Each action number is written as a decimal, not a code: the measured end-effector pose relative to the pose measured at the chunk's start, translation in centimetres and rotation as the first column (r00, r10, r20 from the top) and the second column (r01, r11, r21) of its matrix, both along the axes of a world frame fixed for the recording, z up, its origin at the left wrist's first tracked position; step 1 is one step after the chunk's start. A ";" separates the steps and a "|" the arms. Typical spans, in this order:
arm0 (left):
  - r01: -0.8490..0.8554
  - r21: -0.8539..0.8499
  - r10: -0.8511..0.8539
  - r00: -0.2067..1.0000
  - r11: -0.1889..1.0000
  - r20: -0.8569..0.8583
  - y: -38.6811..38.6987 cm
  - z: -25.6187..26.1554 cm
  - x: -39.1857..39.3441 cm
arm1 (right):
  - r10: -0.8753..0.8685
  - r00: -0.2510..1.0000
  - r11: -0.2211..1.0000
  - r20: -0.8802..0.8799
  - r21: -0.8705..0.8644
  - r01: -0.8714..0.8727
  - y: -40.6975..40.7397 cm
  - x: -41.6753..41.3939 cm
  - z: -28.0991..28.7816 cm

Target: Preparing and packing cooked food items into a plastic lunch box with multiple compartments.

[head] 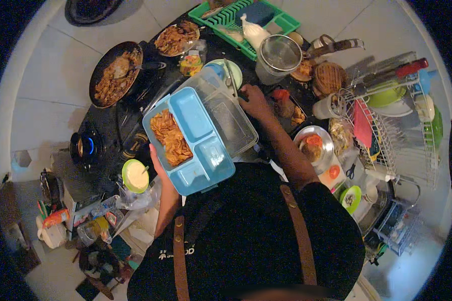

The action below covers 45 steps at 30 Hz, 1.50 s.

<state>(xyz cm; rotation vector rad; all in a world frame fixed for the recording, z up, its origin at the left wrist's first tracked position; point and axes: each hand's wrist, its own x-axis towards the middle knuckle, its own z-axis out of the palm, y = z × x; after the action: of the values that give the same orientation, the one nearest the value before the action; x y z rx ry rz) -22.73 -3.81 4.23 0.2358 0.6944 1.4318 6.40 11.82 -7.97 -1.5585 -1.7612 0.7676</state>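
Observation:
My left hand point(159, 165) grips the near left side of a blue divided lunch box point(190, 116), tilted over the counter in front of my chest. Orange-brown fried chips point(170, 137) fill its long left compartment; the other compartments hold no food. A clear plastic lid point(231, 122) lies behind and to the right of the box, partly covered by it. Beyond the lid, my right hand point(257, 102) has its fingers curled near the lower end of a metal utensil point(230, 77) on a pale green plate point(238, 73). Whether the fingers hold that utensil I cannot tell.
A pan of food point(107, 84) stands at left, above a lit gas burner point(85, 146). Near my left forearm is a green bowl of pale paste point(135, 176). A strainer point(281, 52) rests over a container; a wire dish rack point(380, 139) stands at right.

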 end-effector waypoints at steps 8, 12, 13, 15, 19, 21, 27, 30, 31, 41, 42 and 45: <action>-0.102 0.048 0.100 0.994 0.994 0.044 -0.6 -0.8 -1.4 | -0.042 0.978 0.991 0.202 -0.112 0.066 3.6 -6.3 -2.6; 0.026 -0.027 -0.023 0.993 0.999 0.114 0.8 0.3 -2.1 | -0.098 0.830 0.976 0.548 0.217 -0.028 6.1 -4.4 -9.0; 0.028 -0.025 -0.025 0.992 0.999 0.122 1.3 0.4 -2.4 | -0.084 0.834 0.995 0.546 0.004 0.097 6.3 -4.4 -8.8; 0.110 0.025 -0.113 0.966 0.994 0.233 1.0 0.4 -3.2 | -0.047 0.895 0.904 0.444 -0.362 0.227 5.4 -7.6 -1.6; 0.225 -0.052 -0.207 0.951 0.973 0.231 2.5 0.3 -4.0 | -0.158 0.833 0.930 0.530 -0.204 0.307 4.8 -5.7 -2.0; 0.281 -0.015 -0.269 0.934 0.960 0.236 3.2 0.4 -4.2 | -0.196 0.820 0.923 0.538 -0.181 0.339 3.9 -4.2 -1.9; 0.387 0.059 -0.389 0.889 0.920 0.239 4.9 0.3 -5.0 | -0.219 0.857 0.976 0.466 0.093 0.199 -4.4 -1.0 3.8; 0.460 0.142 -0.481 0.830 0.876 0.282 5.8 0.7 -4.4 | -0.367 0.848 0.929 0.383 0.189 0.317 -11.2 -0.1 6.2; 0.465 0.156 -0.490 0.839 0.871 0.236 5.7 1.5 -3.9 | -0.423 0.824 0.904 0.377 0.116 0.411 -13.6 -0.3 8.9; 0.681 0.111 -0.689 0.708 0.724 0.154 6.8 1.3 1.5 | -0.664 0.668 0.737 0.336 0.141 0.661 -28.4 2.6 23.9; 0.682 0.151 -0.698 0.708 0.716 0.110 6.8 1.0 2.3 | -0.622 0.692 0.783 0.367 0.273 0.559 -28.8 4.0 23.6; 0.678 0.115 -0.688 0.718 0.726 0.108 6.0 1.5 5.2 | -0.389 0.751 0.918 0.534 0.153 0.367 -27.1 4.8 29.2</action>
<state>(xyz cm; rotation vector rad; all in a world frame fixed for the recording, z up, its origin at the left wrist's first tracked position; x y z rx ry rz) -17.52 2.19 5.73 0.3926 0.3683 0.7378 11.23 -15.33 21.25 -2.1762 -1.7200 0.0640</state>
